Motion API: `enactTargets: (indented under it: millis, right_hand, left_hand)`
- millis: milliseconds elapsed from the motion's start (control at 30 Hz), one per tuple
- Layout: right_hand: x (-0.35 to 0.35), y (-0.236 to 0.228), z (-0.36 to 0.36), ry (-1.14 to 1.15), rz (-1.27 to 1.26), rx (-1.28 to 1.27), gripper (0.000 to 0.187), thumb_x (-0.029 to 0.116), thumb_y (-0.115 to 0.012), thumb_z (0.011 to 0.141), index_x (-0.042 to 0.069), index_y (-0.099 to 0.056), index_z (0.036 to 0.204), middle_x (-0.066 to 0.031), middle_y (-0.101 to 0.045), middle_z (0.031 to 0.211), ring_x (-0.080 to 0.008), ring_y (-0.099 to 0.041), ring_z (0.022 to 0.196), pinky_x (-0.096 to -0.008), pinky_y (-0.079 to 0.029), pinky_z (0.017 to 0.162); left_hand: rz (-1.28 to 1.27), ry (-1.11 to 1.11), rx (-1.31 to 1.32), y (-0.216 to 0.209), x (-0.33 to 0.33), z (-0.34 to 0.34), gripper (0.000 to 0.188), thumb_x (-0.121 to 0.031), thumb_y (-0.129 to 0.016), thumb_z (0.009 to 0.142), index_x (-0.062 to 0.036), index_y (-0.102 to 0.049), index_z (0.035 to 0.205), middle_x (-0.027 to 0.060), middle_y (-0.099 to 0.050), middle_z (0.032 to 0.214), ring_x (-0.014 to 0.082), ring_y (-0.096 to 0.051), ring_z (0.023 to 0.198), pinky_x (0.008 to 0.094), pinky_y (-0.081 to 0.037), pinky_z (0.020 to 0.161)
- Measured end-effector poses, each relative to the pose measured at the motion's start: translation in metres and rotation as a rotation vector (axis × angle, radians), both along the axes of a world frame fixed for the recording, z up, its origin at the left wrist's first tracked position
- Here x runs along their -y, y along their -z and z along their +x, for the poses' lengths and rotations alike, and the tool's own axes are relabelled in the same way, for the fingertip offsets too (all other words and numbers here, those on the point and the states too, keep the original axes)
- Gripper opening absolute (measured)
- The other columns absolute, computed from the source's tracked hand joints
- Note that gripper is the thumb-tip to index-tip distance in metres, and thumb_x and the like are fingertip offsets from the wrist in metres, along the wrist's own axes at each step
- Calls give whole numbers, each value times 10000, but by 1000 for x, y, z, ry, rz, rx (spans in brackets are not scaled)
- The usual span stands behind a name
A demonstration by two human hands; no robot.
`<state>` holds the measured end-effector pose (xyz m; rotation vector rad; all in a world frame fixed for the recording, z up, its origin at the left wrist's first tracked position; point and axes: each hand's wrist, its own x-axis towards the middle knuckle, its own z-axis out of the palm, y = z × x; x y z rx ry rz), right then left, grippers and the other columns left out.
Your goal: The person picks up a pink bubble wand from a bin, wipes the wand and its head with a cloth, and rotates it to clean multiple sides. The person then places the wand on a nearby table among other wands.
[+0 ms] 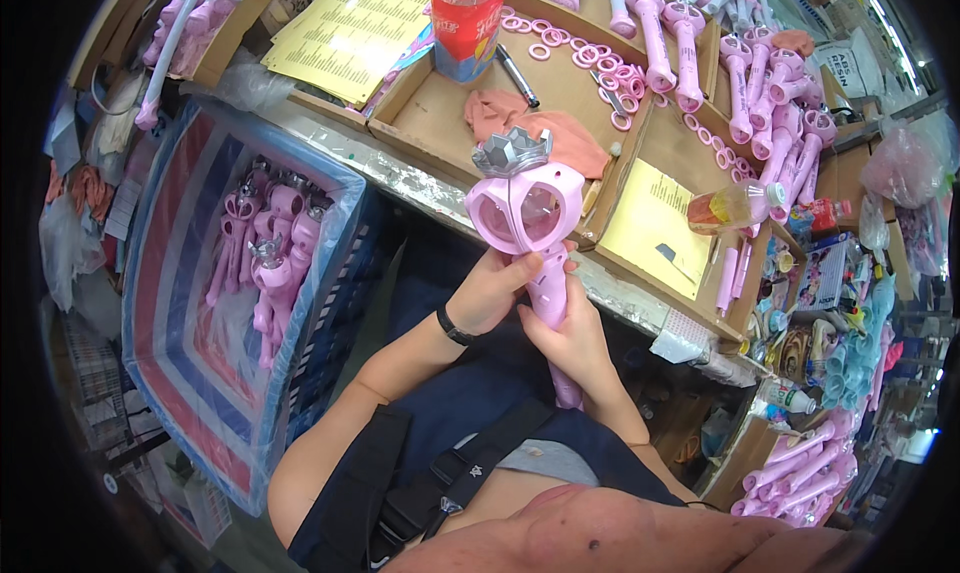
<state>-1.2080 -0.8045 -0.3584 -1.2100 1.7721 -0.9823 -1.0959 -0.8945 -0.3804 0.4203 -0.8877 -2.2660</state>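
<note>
A pink toy wand (548, 298) stands nearly upright in front of me, its round windowed head (527, 210) topped by a silver crown (511, 153). My left hand (492, 291) grips it just below the head, thumb across the neck. Lower down, my right hand (577, 331) is wrapped around the handle, whose end sticks out beneath it. Behind the wand's head, a salmon-coloured cloth (560, 141) lies in a cardboard tray (415, 103) on the workbench. Some of my fingers are hidden behind the wand.
To the left, a crate lined with striped sheeting (165, 303) holds several crowned pink wands (275, 258). On the bench are pink rings (590, 55), a black marker (518, 78), a red package (466, 18), yellow sheets (655, 228) and a drink bottle (735, 208). More pink parts (800, 473) are piled at right.
</note>
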Motion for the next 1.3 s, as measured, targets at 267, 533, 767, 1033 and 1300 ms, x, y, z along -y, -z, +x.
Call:
enactTargets:
  millis: [267,533,767,1033,1300]
  right_hand:
    - [-1,5,6,41,16,-224,492,199,-691,747,2,-464,1135,-228,-627,948,-364,-643,836,-395,-503,718]
    - [-1,30,13,97,-104,-437,548,191,-698,737,7,-432,1180,-229,-608,931,-399,-621,787,-450,-502,655]
    - [-6,26,0,-25,-126,-236,586,185,-714,710,-1,-437,1191,-230,-618,907,-395,-627,792,-433,-511,664]
    - [-15,46,14,97,-363,-422,600,78,-738,632,16,-464,1162,-181,-601,909,-354,-614,794,-395,-498,681]
    - [-8,37,19,75,-345,-371,586,55,-736,632,14,-469,1152,-171,-587,934,-354,-593,831,-401,-482,721]
  left_hand:
    - [-28,-106,62,2,-3,-3,616,-409,-604,860,-19,-399,1290,110,-529,1206,237,-559,1070,384,-446,921]
    - [180,-199,-87,3,0,-3,606,-172,-627,872,-106,-270,1357,48,-449,1247,159,-461,1134,330,-374,973]
    - [-26,-280,-113,6,-10,1,777,-216,-691,821,-106,-178,1393,67,-397,1305,178,-421,1201,354,-356,1010]
    - [-34,-156,-310,9,-4,16,1022,-356,-822,656,-54,-195,1404,92,-375,1367,224,-399,1259,387,-340,1040]
    - [-106,-111,-212,21,-4,18,1153,-579,-788,573,-38,-207,1410,188,-268,1441,302,-435,1234,429,-381,1019]
